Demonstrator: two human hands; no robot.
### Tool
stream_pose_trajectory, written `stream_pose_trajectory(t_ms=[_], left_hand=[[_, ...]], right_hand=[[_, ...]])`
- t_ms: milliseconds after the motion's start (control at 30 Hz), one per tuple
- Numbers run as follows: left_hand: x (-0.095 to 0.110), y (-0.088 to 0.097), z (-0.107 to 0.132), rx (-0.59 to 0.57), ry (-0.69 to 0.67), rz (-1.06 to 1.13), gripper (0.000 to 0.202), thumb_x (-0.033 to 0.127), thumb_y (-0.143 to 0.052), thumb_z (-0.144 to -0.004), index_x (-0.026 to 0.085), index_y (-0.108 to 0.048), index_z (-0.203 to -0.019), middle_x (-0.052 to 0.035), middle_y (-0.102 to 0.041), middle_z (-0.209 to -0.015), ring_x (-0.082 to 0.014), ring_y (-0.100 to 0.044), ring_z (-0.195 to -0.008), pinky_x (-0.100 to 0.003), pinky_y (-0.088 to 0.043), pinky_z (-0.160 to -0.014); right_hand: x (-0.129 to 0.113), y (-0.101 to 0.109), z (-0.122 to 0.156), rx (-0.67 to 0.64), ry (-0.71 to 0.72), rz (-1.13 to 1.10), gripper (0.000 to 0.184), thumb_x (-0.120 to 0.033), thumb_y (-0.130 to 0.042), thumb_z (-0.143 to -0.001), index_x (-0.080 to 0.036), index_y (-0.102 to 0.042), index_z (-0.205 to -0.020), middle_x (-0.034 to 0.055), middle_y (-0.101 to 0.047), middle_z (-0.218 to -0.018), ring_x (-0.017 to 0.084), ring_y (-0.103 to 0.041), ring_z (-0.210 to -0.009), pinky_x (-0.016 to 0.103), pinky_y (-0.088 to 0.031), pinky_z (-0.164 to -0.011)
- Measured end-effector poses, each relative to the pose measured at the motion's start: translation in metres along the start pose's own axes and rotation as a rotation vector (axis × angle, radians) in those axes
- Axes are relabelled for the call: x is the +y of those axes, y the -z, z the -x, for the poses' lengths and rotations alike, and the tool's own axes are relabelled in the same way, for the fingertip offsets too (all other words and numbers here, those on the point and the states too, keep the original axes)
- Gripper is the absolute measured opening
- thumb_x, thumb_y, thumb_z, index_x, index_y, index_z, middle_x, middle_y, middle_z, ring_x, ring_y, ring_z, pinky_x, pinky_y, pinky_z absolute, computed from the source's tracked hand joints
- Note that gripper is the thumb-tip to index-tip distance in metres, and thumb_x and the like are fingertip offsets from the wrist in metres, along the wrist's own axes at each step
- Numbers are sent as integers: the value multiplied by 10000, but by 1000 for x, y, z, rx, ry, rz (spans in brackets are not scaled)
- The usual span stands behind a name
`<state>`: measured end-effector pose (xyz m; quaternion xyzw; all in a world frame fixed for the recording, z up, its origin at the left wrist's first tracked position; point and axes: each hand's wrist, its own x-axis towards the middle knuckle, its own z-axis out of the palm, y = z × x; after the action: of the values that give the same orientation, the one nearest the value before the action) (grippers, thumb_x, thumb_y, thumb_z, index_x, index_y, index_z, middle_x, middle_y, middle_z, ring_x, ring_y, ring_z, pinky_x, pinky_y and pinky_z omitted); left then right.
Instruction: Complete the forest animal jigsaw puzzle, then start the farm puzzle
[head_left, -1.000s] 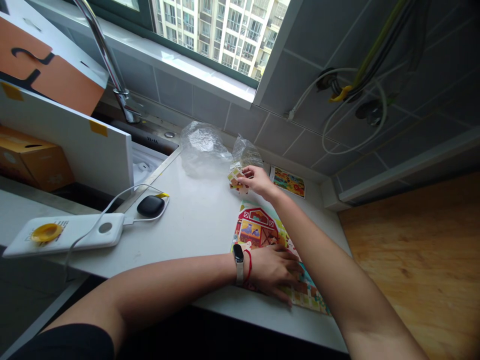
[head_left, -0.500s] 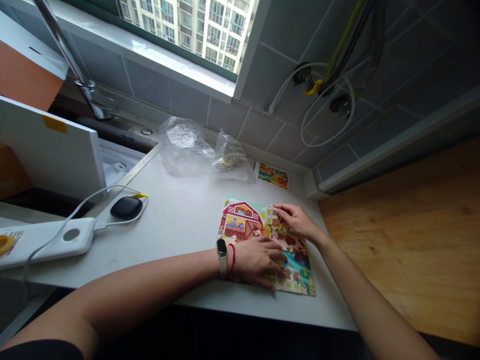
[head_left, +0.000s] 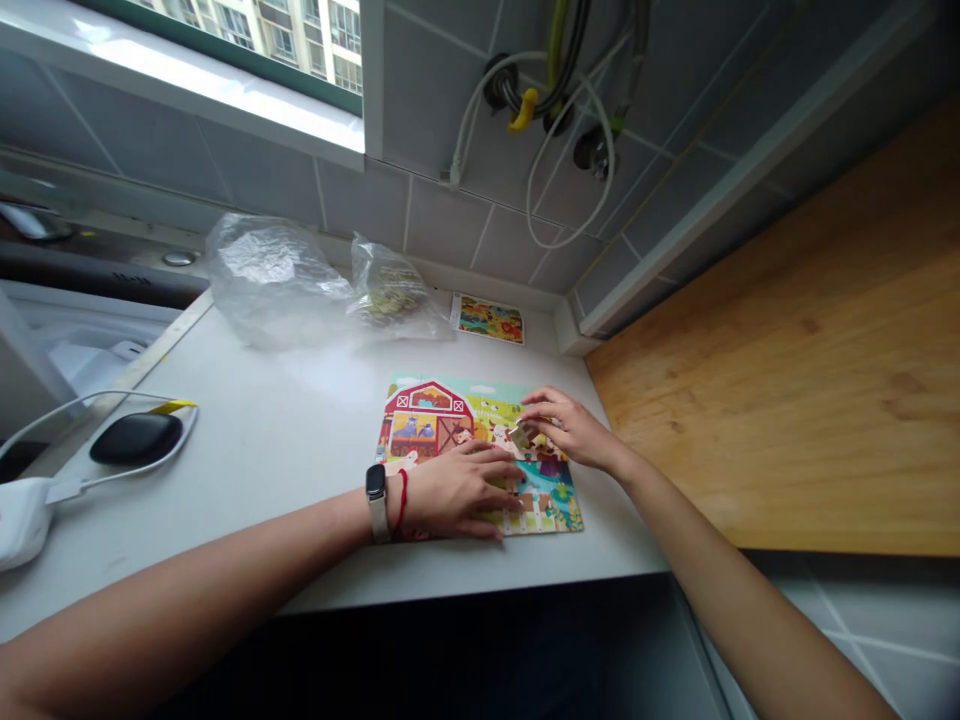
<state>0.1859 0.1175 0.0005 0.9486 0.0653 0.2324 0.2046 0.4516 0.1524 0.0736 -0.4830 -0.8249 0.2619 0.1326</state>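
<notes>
White counter surface (head_left: 247, 440) carried a bright cardboard farm jigsaw (head_left: 427, 425); left grip (head_left: 457, 490) lay open and flat across it, while right grip (head_left: 570, 430) pinched a small cardboard puzzle piece (head_left: 521, 436) over the jigsaw's right half.

Readable text: none
Farm jigsaw puzzle (head_left: 427, 420), center: pictures only, no lettering
Steel sink rim marks (head_left: 131, 280), upper left: too small to read

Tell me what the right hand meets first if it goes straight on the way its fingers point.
The right hand would meet first the small puzzle piece at its fingertips. Past that, its line seems to run across the jigsaw puzzle toward the red barn, though the hand's height above the puzzle is unclear.
</notes>
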Motion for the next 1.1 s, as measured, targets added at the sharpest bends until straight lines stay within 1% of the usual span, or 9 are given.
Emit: stream_pose_trajectory(t_ms=[67,133,333,467,567,700,900,1000,1100], left_hand=[[0,1,0,-9,-1,2,464,545,-683,-1003,263,-710,-1371,-102,-648,-1489,-342,-556,-1420,-507,-396,-1211],[0,1,-1,-21,2,6,465,545,-682,-1004,265,-707,-1375,-101,-645,-1492,-344,-557,-1417,-510,-399,-1204],[0,2,-1,-51,12,1,474,568,-643,-1023,263,-702,-1381,-105,-626,-1516,-356,-542,-1426,-519,-401,-1184],[0,1,-1,-51,14,4,462,550,-666,-1015,263,-707,-1375,-107,-628,-1512,-355,-537,-1434,-526,-385,-1198],[0,0,0,-50,9,5,461,549,-668,-1013,260,-708,-1371,-108,-627,-1514,-355,-542,-1430,-528,-383,-1200],[-1,0,0,-37,0,11,455,541,-678,-1009,260,-711,-1366,-112,-632,-1507,-355,-549,-1426,-522,-382,-1205],[1,4,-1,-26,4,24,456,523,-695,-1001,274,-702,-1383,-111,-645,-1493,-349,-559,-1414,-512,-381,-1210],[2,5,-1,-14,5,37,457,505,-716,-991,279,-701,-1388,-107,-649,-1488,-344,-566,-1409,-500,-380,-1213],[2,5,-2,-15,6,31,453,500,-722,-988,275,-705,-1381,-106,-647,-1492,-343,-565,-1410,-496,-378,-1214]], right_hand=[[-4,-1,9,47,-31,-68,284,-235,-527,-1029,-230,-806,-1088,92,-744,-1089,230,-718,-1001,381,-575,-950],[-7,0,23,49,-70,-112,302,-250,-500,-1042,-225,-793,-1111,81,-746,-1050,212,-710,-910,348,-578,-864],[-18,5,69,-264,-148,-27,162,-195,-612,-984,-225,-768,-1016,58,-780,-1016,214,-708,-940,310,-519,-851],[-19,-2,84,-319,-170,69,114,-151,-635,-963,-221,-724,-950,51,-758,-952,215,-681,-909,306,-497,-817],[-15,-8,85,-304,-97,113,180,-110,-590,-973,-220,-731,-953,74,-733,-1003,237,-660,-999,340,-501,-885],[-15,-13,82,-269,-102,84,161,-118,-596,-977,-228,-712,-964,68,-712,-1023,240,-655,-1026,360,-512,-919],[-15,-21,92,-64,-284,98,50,-208,-718,-920,-232,-677,-909,50,-658,-1019,220,-671,-932,345,-536,-850],[-13,-27,101,-28,-372,79,101,-286,-749,-919,-228,-682,-870,32,-648,-941,203,-663,-840,322,-527,-771],[-11,-31,106,-12,-413,69,138,-328,-763,-916,-226,-696,-853,34,-656,-937,204,-659,-834,319,-517,-763]])
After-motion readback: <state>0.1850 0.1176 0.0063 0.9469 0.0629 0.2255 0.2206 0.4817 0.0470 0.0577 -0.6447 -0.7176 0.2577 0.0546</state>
